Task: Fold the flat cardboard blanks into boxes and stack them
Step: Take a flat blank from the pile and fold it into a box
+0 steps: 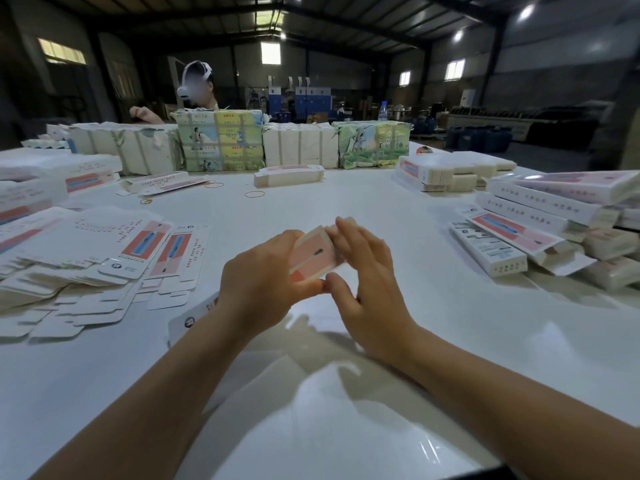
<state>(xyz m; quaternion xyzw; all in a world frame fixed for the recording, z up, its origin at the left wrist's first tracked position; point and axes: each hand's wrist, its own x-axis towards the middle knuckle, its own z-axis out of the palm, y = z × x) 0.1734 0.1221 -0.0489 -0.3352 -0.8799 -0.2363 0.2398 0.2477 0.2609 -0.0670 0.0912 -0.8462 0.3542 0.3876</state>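
Above the middle of the white table [346, 427] I hold a partly folded pink and white cardboard box [313, 255] end-on between both hands. My left hand [263, 282] grips its left side, thumb underneath. My right hand [367, 271] has straight fingers laid against the box's far end and the thumb at its lower corner. A heap of flat blanks [93, 258] lies spread out to the left. Folded boxes [540, 223] are stacked at the right. The box's near part is hidden behind my left hand.
Wrapped bundles of blanks [221, 140] line the far edge, where another person [197, 88] sits wearing a headset. Smaller stacks of blanks [289, 175] and loose rubber bands [254, 194] lie mid-table. A water bottle [382, 110] stands at the back.
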